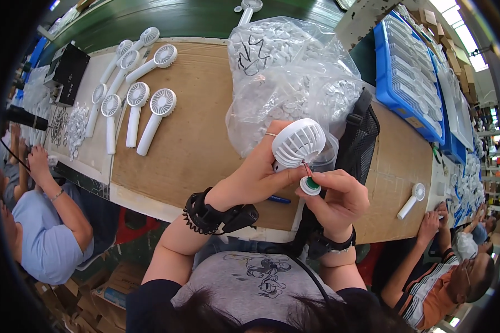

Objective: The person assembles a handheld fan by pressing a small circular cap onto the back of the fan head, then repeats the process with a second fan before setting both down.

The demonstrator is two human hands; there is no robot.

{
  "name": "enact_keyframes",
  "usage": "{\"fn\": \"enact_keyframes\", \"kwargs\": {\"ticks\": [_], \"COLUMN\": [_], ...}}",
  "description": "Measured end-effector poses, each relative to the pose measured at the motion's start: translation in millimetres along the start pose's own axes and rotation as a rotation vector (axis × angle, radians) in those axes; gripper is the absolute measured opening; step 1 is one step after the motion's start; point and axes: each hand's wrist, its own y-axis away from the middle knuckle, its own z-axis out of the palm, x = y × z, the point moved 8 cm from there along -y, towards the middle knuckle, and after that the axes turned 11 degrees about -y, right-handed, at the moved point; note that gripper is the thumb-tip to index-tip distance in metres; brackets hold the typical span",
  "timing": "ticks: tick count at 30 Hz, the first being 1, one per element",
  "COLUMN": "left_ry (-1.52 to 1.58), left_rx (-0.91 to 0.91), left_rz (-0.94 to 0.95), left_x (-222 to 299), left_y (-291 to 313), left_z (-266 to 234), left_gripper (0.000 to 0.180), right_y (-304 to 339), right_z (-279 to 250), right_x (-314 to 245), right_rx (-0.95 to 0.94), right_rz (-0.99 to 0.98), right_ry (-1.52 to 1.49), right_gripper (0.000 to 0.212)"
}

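Observation:
A white handheld fan (299, 144) with a slatted round head is gripped in my left hand (255, 175), whose fingers wrap round it from behind. Between the thumb and fingers of my right hand (341, 200) is a small round white cap (310, 186) with a green piece inside. Thin red and dark wires (307, 168) run from the fan to this cap. Both hands are close together above the front part of the table. Most of the fan's handle is hidden by my left hand.
Several white fans (162, 103) lie at the left on brown cardboard (197, 94). Clear bags (283, 72) of small white parts stand ahead, beside a black mesh bag (361, 139). Blue trays (408, 77) hold white parts at the right. Co-workers sit on both sides; one fan (411, 201) lies near the right one.

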Motion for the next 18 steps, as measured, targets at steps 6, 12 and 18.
{"fn": "enact_keyframes", "kwargs": {"ticks": [6,12,18], "left_ry": [0.039,-0.011,-0.062], "left_rx": [-0.070,-0.081,-0.127], "left_rz": [0.023,0.111,0.167], "left_x": [-0.5,5.9,14.2], "left_y": [-1.8,-2.6,-0.7], "left_z": [3.8,3.5,8.0], "left_gripper": [0.052,0.053,0.052], "right_y": [-7.1,-8.0,-4.3], "right_z": [-5.6,-1.1,-0.2], "right_x": [-14.8,-21.0,-20.9], "right_rx": [-0.006,0.042,-0.015], "right_rz": [-0.138,-0.176,-0.209], "right_ry": [0.228,0.230,0.125], "right_gripper": [0.021,0.018,0.024]}}
